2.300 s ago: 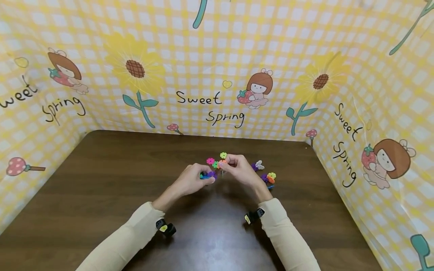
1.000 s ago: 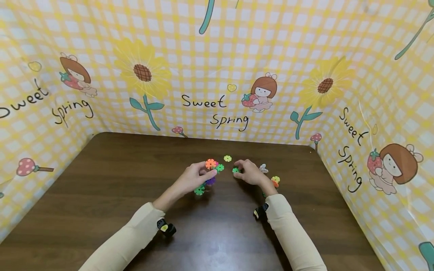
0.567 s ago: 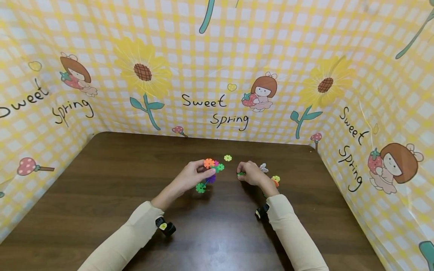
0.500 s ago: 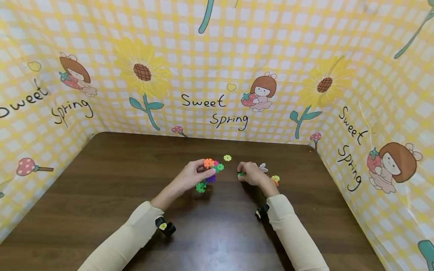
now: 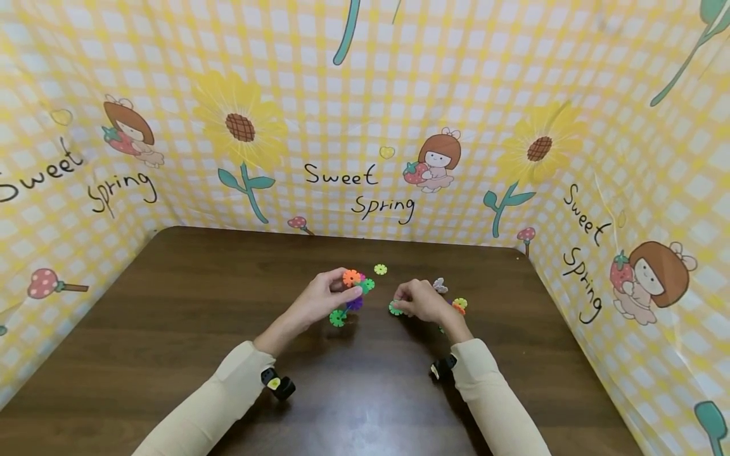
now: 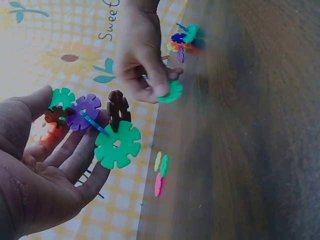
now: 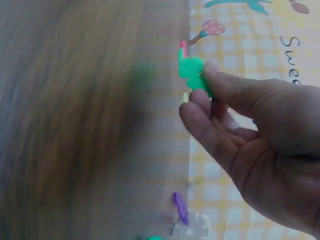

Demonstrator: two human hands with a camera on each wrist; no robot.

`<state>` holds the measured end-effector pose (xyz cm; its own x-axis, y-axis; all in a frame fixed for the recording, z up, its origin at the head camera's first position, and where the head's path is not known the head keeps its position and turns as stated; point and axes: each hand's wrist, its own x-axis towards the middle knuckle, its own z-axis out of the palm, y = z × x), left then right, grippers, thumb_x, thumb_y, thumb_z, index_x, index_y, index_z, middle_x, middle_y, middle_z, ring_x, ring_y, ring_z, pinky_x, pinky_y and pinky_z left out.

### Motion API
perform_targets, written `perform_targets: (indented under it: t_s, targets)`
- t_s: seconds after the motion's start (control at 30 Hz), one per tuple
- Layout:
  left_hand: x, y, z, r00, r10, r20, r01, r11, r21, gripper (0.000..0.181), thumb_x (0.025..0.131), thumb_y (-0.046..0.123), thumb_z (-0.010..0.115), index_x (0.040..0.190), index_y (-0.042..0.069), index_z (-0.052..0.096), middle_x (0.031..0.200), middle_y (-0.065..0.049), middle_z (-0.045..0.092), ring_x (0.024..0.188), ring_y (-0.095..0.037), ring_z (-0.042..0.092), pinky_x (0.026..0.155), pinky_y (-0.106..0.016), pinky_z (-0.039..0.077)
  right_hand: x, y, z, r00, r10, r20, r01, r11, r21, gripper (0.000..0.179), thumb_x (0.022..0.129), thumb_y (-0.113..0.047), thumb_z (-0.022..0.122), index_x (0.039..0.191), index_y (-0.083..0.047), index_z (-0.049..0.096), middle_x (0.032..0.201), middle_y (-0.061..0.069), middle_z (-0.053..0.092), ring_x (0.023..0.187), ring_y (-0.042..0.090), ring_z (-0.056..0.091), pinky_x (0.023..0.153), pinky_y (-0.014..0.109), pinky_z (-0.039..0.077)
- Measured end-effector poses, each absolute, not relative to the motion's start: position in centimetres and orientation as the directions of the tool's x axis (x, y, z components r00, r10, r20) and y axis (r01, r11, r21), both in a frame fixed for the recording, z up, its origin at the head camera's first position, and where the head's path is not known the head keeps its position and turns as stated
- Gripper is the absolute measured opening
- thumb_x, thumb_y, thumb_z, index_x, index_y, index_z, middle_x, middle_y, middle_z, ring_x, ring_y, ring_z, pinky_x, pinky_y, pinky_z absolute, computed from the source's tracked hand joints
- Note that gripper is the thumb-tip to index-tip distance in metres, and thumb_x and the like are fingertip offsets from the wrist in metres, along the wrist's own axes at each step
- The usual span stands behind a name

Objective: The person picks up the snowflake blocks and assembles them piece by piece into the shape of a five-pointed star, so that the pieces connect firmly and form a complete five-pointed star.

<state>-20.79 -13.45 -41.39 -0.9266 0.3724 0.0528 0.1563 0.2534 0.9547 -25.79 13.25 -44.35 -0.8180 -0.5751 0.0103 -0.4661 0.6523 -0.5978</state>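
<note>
My left hand (image 5: 322, 296) holds a joined cluster of notched snowflake discs, with an orange disc (image 5: 351, 277) on top. In the left wrist view, the cluster shows a purple disc (image 6: 86, 112), a large green disc (image 6: 125, 147), brown discs (image 6: 118, 107) and a blue one edge-on. Thumb and fingers of my right hand (image 5: 424, 301) pinch a single green snowflake disc (image 7: 191, 67), held apart from the cluster, to its right. My right palm hides part of this disc in the head view.
Loose yellow (image 5: 380, 270), green (image 6: 165, 165) and pink (image 6: 158, 185) discs lie on the brown table (image 5: 353, 392) beyond the hands. Beside the right wrist sits another joined group (image 5: 459, 304) with yellow and orange discs; a white piece (image 5: 439, 285) is near it. Patterned cloth walls enclose the table.
The orange disc, earlier at my right fingers, is now with the left hand's cluster. My right hand then took the green disc and has shifted slightly toward me with it.
</note>
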Motion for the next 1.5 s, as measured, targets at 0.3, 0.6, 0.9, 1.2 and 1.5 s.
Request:
perform_targets:
  t_s: [0.3,0.6,0.9,1.2,1.5]
  targets:
    - [-20.7,-13.2,-41.5,-0.938,0.341,0.056,0.165,0.301,0.939,0.039,0.096,0.028,0.07,0.121,0.001,0.058,0.104,-0.006,0.071,0.092,-0.017,0.068,0.085,-0.038,0.055,-25.1,12.5,-42.9,-0.794,-0.599,0.103,-0.487,0.526,-0.697,0.008,0.098,-0.014,0.066,0.091,-0.011,0.069,0.076,0.001,0.068,0.07,0.02,0.066,0.062,0.028,0.053]
    - [-20.7,-13.1,-41.4,-0.935,0.35,0.059,0.163,0.278,0.947,0.037,0.094,0.022,0.072,0.123,0.001,0.062,0.107,-0.009,0.071,0.101,-0.022,0.071,0.085,-0.034,0.056,-24.3,11.9,-41.3,-0.756,-0.638,0.143,-0.481,0.394,-0.783,0.006,0.099,-0.011,0.064,0.094,-0.009,0.067,0.083,0.011,0.07,0.079,0.041,0.067,0.068,0.036,0.057]
    - [-21.0,-13.0,-41.5,-0.927,0.363,0.089,0.195,0.265,0.944,0.035,0.095,0.02,0.072,0.121,-0.001,0.063,0.106,-0.011,0.07,0.098,-0.022,0.071,0.086,-0.039,0.056,-23.8,11.4,-40.5,-0.756,-0.633,0.166,-0.462,0.337,-0.82,0.005,0.098,-0.009,0.065,0.098,-0.005,0.067,0.084,0.01,0.07,0.079,0.044,0.067,0.074,0.053,0.056]
    - [-21.1,-12.6,-41.5,-0.938,0.332,0.103,0.198,0.265,0.944,0.026,0.093,0.019,0.073,0.112,0.002,0.067,0.099,-0.01,0.071,0.087,-0.02,0.069,0.085,-0.05,0.055,-23.6,10.8,-40.5,-0.735,-0.623,0.268,-0.54,0.297,-0.788,0.005,0.097,-0.009,0.066,0.095,-0.005,0.068,0.082,0.009,0.071,0.072,0.028,0.07,0.068,0.05,0.057]
    - [-21.3,-12.4,-41.0,-0.949,0.309,0.062,0.143,0.247,0.959,0.024,0.094,0.014,0.071,0.112,-0.001,0.067,0.095,-0.008,0.072,0.083,-0.018,0.066,0.075,-0.029,0.055,-23.7,10.5,-40.8,-0.73,-0.573,0.374,-0.603,0.28,-0.747,0.004,0.096,-0.007,0.067,0.095,-0.005,0.07,0.081,0.003,0.07,0.069,0.02,0.069,0.064,0.041,0.058]
